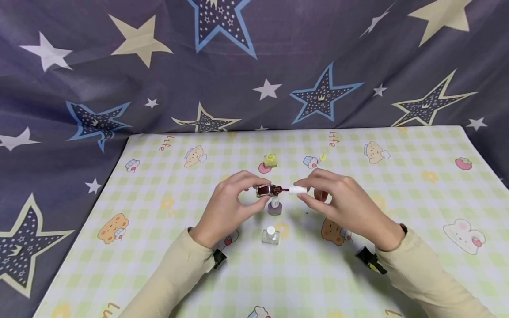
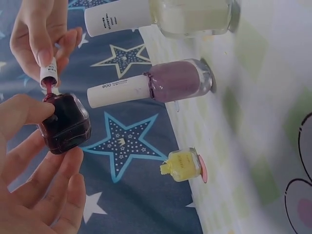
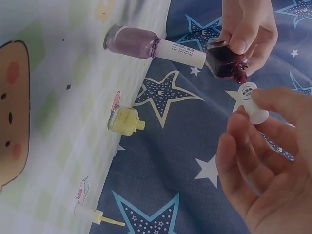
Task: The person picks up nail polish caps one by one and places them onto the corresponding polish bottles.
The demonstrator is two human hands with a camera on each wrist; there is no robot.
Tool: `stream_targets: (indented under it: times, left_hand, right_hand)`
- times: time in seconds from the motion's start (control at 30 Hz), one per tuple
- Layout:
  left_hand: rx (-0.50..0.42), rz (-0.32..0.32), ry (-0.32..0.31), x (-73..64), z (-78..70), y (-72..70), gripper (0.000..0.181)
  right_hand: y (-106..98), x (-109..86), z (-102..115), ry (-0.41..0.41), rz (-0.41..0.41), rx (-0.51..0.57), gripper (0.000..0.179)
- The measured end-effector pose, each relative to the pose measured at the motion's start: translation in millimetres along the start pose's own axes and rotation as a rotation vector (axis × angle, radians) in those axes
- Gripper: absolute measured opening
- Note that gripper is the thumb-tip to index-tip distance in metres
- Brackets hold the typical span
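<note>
My left hand (image 1: 234,203) pinches a small bottle of dark red nail polish (image 2: 67,124), tipped on its side above the table. Between thumb and fingers, my right hand (image 1: 339,198) holds the white brush cap (image 3: 253,103). The cap is off the bottle's neck, and its red-coated stem (image 1: 285,190) reaches to the neck opening; the brush tip is hidden. Just below the hands a purple nail polish bottle (image 2: 178,80) stands upright with its white cap on. Nearer to me is a clear, pale bottle (image 1: 271,237), also capped.
An uncapped yellow nail polish bottle (image 1: 270,160) stands beyond the hands. To its right, the yellow polish's white cap (image 3: 87,213) stands with its brush pointing up. A checked cloth (image 1: 159,265) covers the table; a star-patterned curtain (image 1: 278,57) hangs behind.
</note>
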State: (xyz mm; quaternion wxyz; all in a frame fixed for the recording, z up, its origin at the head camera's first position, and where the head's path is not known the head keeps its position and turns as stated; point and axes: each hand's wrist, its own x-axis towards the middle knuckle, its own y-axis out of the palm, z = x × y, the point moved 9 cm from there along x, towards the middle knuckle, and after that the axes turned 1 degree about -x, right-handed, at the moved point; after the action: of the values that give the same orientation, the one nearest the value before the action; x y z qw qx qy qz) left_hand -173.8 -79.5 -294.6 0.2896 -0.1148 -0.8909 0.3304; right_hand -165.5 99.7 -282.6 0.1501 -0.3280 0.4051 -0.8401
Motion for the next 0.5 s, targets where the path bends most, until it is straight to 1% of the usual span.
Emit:
stream_targets:
  times: [0.17, 0.4, 0.5]
  left_hand:
    - [0.014, 0.008, 0.016, 0.6, -3.5, 0.9, 0.024]
    - [0.010, 0.010, 0.032, 1.3, -8.4, 2.9, 0.025]
    - [0.018, 0.002, 0.049, 1.7, -10.8, 3.0, 0.025]
  right_hand:
    - [2, 2.2, 1, -0.009, 0.005, 0.000, 0.018]
    - [6, 5.1, 5, -0.024, 0.012, 0.014, 0.018]
    - [7, 5.7, 6, -0.027, 0.012, 0.022, 0.018]
